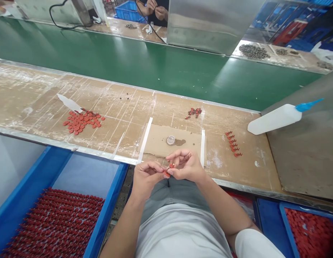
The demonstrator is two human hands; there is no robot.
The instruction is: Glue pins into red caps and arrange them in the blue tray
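Close in front of my body, my left hand [146,178] pinches a small red round disc [167,174] between thumb and fingertips. My right hand [190,166] is closed on a tiny red figurine [171,166] touching that disc; fingers partly cover both pieces. Just beyond the hands, a small clear round cup [171,140] stands on a taped cardboard piece [155,138], beside a dark wet stain. Farther back lies a little heap of red-and-dark figurines [194,112]. Several figurines on red bases [232,145] form a row at the right.
Loose red discs [80,122] lie left by a white pouch [69,103]. A white bottle with blue nozzle [276,119] leans at right. Blue trays hold rows of red pieces [61,218] and loose red pieces [311,229]. Behind runs a green belt [145,64]; another person's hands [157,10] show beyond.
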